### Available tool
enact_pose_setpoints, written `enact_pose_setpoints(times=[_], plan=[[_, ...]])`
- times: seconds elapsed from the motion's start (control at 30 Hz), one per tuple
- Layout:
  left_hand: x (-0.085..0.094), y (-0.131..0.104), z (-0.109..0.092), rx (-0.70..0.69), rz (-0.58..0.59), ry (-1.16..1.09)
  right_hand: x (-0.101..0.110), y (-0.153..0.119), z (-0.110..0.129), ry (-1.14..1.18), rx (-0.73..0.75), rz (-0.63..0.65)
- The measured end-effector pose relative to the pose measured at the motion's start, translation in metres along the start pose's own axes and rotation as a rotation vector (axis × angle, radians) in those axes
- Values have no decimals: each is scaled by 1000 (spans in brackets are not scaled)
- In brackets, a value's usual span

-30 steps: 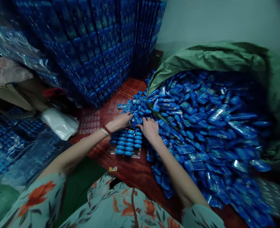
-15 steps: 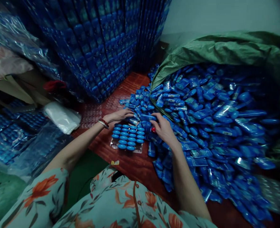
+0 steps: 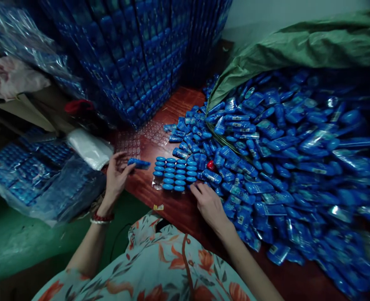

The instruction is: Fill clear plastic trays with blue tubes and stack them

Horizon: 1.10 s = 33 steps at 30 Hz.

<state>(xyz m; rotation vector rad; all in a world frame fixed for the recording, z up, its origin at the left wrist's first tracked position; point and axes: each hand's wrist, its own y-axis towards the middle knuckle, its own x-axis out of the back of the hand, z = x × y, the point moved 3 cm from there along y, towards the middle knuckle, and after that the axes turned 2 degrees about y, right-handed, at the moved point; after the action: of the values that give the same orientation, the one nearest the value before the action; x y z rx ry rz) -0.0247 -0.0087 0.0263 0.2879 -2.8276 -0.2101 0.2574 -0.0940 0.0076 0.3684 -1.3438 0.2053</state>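
Blue bottles (image 3: 277, 144) crowd the green sack (image 3: 285, 48), left hand (image 3: 116, 174) pinching one, grip unclear in right hand (image 3: 209, 205).

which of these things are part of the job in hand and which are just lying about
Seemingly part of the job:
blue piece, held in the left hand
rows of blue pieces, beside the right hand
loose blue heap, partly inside the green sack

Seemingly just lying about:
pale pink cloth
red item, unclear what
small yellow scrap

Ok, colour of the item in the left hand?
Blue: the item in the left hand, best seen in the current head view.
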Motion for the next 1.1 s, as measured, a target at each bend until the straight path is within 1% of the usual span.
enact_pose_setpoints(times=[0.07, 0.1, 0.13, 0.17, 0.23, 0.3, 0.37, 0.43, 0.57, 0.63, 0.7, 0.77, 0.83, 0.93, 1.0, 1.03, 1.1], plan=[[9, -22, 8, 61, 39, 52, 6, 5, 5, -66, 61, 71], [9, -32, 11, 60, 72, 86, 9, 9, 6, -80, 83, 113], [7, -41, 13, 29, 100, 123, 12, 14, 7, -83, 95, 157], [2, -47, 14, -31, 117, 160, 14, 18, 7, -79, 101, 196], [-10, -56, 13, -185, 157, 251, 15, 25, 5, -64, 100, 231], [-24, -58, 12, -322, 247, 352, 13, 27, 1, -36, 94, 212], [-34, -57, 11, -415, 361, 463, 7, 22, -4, 32, 76, 141], [-38, -53, 11, -492, 461, 562, 2, 11, -9, 150, 27, 27], [-37, -44, 5, -641, 625, 631, -5, -16, -15, 356, -192, -250], [-38, -39, 3, -670, 698, 629, -3, -25, -19, 361, -297, -344], [-40, -35, 3, -689, 736, 637, 4, -27, -25, 261, -381, -371], [-42, -34, 5, -724, 720, 668, 13, -23, -34, 85, -462, -306], [-42, -36, 8, -753, 655, 723, 20, -16, -46, -74, -513, -182], [-42, -46, 7, -753, 501, 802, 25, -4, -61, -182, -479, -35], [-43, -58, -2, -741, 395, 798, 24, 0, -67, -197, -426, 4], [-46, -66, -8, -745, 359, 779, 23, 1, -70, -200, -406, 11], [-57, -82, -24, -787, 345, 703, 21, 1, -74, -207, -381, 11]])
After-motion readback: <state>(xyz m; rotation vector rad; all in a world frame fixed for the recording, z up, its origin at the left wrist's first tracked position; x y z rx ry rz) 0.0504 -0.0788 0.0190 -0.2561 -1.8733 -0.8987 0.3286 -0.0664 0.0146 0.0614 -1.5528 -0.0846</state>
